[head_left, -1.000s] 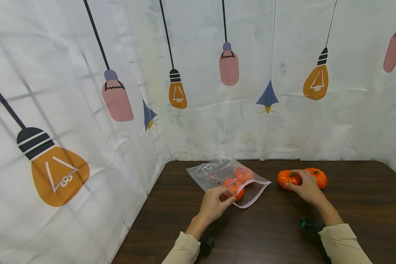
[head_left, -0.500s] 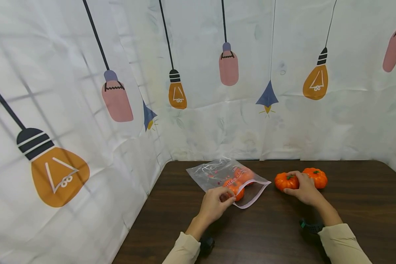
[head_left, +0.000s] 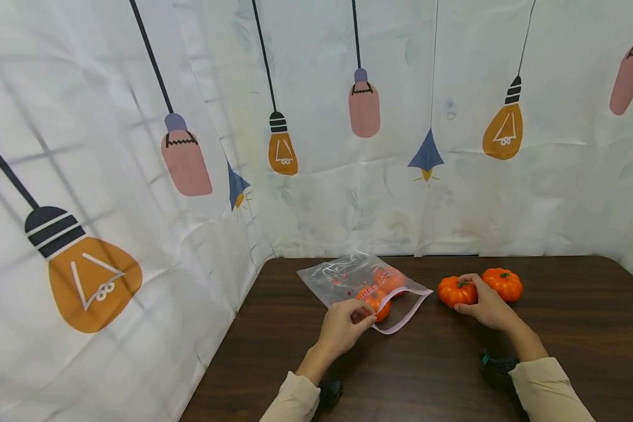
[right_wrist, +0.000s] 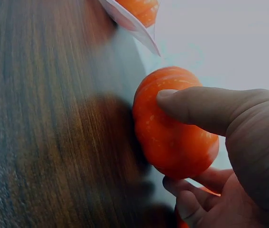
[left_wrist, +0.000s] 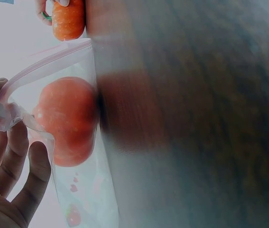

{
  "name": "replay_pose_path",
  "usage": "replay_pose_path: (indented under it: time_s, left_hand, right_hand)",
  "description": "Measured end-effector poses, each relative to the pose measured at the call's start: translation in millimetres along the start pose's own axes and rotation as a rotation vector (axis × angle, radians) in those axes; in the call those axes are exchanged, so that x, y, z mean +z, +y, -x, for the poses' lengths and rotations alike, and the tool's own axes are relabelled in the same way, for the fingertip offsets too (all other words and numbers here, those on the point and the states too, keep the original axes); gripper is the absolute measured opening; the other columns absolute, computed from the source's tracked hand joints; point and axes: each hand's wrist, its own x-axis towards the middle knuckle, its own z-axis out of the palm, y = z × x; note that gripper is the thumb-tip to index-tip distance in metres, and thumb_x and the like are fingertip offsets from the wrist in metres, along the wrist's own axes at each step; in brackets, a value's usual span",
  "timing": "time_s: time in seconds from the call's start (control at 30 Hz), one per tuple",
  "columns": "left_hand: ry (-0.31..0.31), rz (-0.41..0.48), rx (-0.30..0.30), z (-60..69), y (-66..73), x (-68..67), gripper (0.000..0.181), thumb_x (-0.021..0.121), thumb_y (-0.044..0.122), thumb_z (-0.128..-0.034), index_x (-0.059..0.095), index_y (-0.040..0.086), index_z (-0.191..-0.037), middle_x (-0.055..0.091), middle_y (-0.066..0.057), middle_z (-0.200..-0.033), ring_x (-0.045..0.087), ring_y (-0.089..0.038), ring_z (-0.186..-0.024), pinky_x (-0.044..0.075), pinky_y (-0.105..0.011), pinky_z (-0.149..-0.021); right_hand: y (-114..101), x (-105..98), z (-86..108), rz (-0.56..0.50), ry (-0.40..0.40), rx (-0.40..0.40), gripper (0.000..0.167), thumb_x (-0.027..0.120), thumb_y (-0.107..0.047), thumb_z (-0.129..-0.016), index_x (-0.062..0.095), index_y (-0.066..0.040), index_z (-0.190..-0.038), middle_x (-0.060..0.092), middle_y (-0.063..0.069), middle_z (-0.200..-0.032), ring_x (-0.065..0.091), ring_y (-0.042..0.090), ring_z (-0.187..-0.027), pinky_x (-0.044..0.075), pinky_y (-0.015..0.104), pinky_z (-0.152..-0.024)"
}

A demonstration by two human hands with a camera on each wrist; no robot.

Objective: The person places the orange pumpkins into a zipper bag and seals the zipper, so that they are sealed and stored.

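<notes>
Held pumpkin [head_left: 453, 291]: right side of the table, in the right hand [head_left: 487, 302], thumb on 1 face, fingertips curled on the other. Can't tell if it rests on the wood or sits just above it. Spare pumpkin [head_left: 506, 284] just beside, beyond the hand, on the table. Left of these, well apart: clear bag [head_left: 324, 278] lying flat, 2 pumpkins [head_left: 373, 299] visible inside, mouth gaping toward the right hand's side. Left hand [head_left: 343, 325] pinches the bag's rim, thumb against fingers. Hands are apart from each other.

Step in hand, as I read it: 1 pumpkin gripped while the mouth is held ready. A move across to the bag would call for a firm grip on the smooth-looking skin, a little lift, and a steady pinch on the rim; the upper film could sag over the gap.

Around: dark table [head_left: 411, 375], lamp-print cloth [head_left: 327, 211] behind, pale sleeves [head_left: 548, 387].
</notes>
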Motion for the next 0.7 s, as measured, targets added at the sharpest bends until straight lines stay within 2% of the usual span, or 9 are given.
replay_pose_path:
  time_s: [0.7]
  left_hand:
    - [0.001, -0.001, 0.0, 0.9, 2.5, -0.6, 0.007, 0.081, 0.022, -0.0875, 0.075, 0.02, -0.086, 0.066, 0.008, -0.071, 0.048, 0.004, -0.061, 0.04, -0.012, -0.057]
  right_hand:
    - [6.6, 4.2, -1.3, -0.014, 0.015, -0.028, 0.068, 0.078, -0.028, -0.091, 0.04, 0.003, -0.138, 0.047, 0.037, -0.14, 0.052, 0.055, -0.124, 0.043, 0.07, -0.098]
